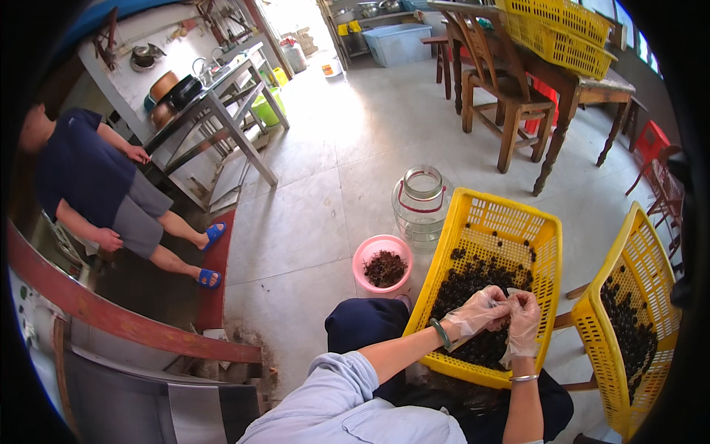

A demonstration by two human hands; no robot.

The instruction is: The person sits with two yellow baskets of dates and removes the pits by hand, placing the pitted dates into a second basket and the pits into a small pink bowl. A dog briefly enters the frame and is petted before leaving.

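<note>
My left hand (481,312) and my right hand (522,322), both in clear plastic gloves, meet at the fingertips above a yellow plastic crate (549,261). Their fingers are bent together in a pinch. A dark spot shows at the fingertips, but whether it is held or lies behind them I cannot tell. Small round dark fruits (471,280), like grapes, cover much of the crate's bottom under my hands. Beside the crate on the left, a pink plastic bowl (360,277) holds brown stems and a few dark fruits.
A clear jar (421,216) with a red handle stands on the floor behind the bowl. At the right, a second yellow crate (596,333) holds more dark fruits. A person (105,172) in blue sandals stands at the left. A wooden chair (502,94) and table (599,83) are farther back.
</note>
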